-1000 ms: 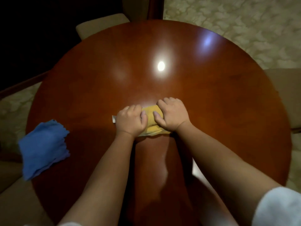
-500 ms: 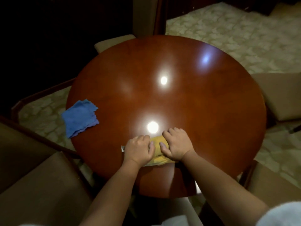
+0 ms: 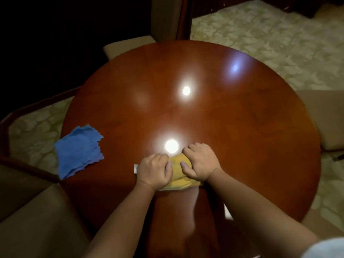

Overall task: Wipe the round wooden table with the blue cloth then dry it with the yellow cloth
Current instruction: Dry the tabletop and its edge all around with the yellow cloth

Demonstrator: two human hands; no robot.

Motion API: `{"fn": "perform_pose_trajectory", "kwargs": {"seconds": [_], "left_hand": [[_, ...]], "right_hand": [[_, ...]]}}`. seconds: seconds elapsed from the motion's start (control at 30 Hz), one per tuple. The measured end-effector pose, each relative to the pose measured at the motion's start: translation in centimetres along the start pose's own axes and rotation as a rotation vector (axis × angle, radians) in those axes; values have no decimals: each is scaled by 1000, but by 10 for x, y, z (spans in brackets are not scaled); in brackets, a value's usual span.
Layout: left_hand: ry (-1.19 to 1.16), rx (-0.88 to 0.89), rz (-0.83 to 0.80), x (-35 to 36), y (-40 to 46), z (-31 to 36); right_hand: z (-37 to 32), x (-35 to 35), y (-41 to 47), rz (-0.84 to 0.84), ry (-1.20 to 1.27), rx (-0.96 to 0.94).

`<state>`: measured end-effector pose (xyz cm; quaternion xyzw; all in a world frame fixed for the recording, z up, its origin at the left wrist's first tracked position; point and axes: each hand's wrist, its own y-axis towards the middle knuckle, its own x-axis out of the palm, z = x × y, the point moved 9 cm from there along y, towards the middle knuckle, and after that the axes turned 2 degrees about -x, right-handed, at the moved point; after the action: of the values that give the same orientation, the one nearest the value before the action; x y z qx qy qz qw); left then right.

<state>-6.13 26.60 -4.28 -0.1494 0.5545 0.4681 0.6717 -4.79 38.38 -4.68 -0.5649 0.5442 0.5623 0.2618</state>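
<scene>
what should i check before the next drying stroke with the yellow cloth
1. Left hand grips the folded yellow cloth: ok.
2. Right hand grips it too: ok.
3. Yellow cloth lies on the round red-brown wooden table: ok.
4. Folded blue cloth set aside at the table's left edge, overhanging it: ok.
5. Tabletop ahead of the hands bare: ok.
6. Moisture left on the table: cannot tell, only lamp glare shows.

A beige chair seat (image 3: 128, 46) sits at eleven o'clock. A chair (image 3: 327, 118) stands at three o'clock, another chair (image 3: 33, 216) with a dark wooden arm (image 3: 28, 108) at eight o'clock. Patterned pale carpet (image 3: 270, 40) fills the one o'clock corner, beside a dark wooden post (image 3: 183, 17) at twelve.
</scene>
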Motion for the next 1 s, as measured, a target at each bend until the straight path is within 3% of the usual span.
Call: {"fn": "perform_pose_trajectory", "kwargs": {"seconds": [0.3,0.53,0.67,1.0], "left_hand": [[21,-20,-7,18,78,-40],[48,-86,8,13,75,-38],[62,-86,-26,5,43,-23],[48,-82,-27,-28,-72,8]], "right_hand": [[49,8,67,33,-15,61],[43,3,59,8,-98,142],[16,0,22,-12,-103,200],[-68,-7,-56,-20,-77,113]]}}
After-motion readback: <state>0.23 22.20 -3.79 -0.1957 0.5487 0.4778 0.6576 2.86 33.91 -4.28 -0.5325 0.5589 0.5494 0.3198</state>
